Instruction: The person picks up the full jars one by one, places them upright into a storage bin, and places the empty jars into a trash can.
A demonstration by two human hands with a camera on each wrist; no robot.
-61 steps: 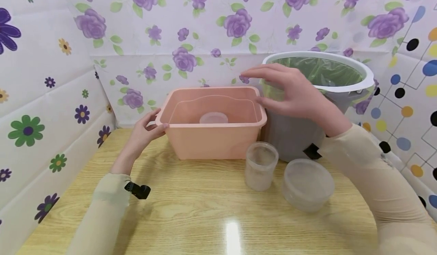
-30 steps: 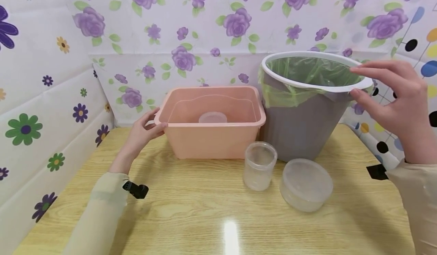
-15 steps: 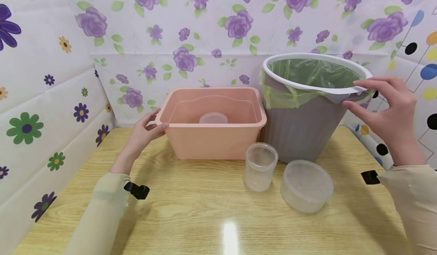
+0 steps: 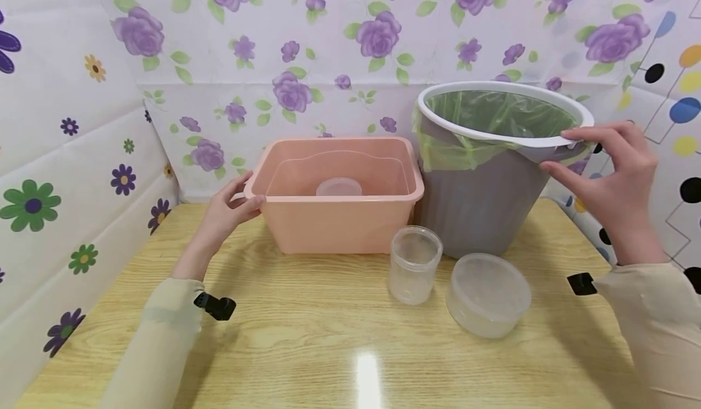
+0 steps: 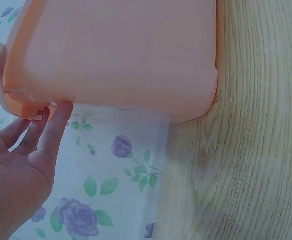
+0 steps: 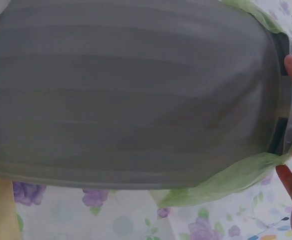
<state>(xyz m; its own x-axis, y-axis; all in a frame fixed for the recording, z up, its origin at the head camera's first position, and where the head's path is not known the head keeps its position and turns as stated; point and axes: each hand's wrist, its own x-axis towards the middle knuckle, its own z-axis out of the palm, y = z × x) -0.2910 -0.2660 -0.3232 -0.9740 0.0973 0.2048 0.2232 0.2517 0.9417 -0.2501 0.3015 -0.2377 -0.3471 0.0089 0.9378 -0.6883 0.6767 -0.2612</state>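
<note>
A pink plastic basin (image 4: 339, 226) stands on the wooden table; inside shows a clear round item (image 4: 338, 187), mostly hidden by the front wall. My left hand (image 4: 224, 211) grips the basin's left rim, thumb at the front corner and fingers round the end. To the basin's right is a grey trash can (image 4: 471, 214) with a white rim ring and a thin green bag (image 4: 446, 153) folded over its edge. The right hand (image 4: 616, 171) pinches this can's right rim, thumb below the ring in front. The right wrist view shows its fingertips (image 6: 289, 62) on the rim.
In front of the basin and can stand an upright clear plastic cup (image 4: 413, 275) and a low, round lidded container (image 4: 487, 296). Flower-patterned sheets (image 4: 292, 92) cover the walls behind and at the left. The table (image 4: 285, 336) extends toward me.
My right hand has moved from above the gap between basin and can to the can's right rim, then settled lower onto it. The left hand stays on the basin.
</note>
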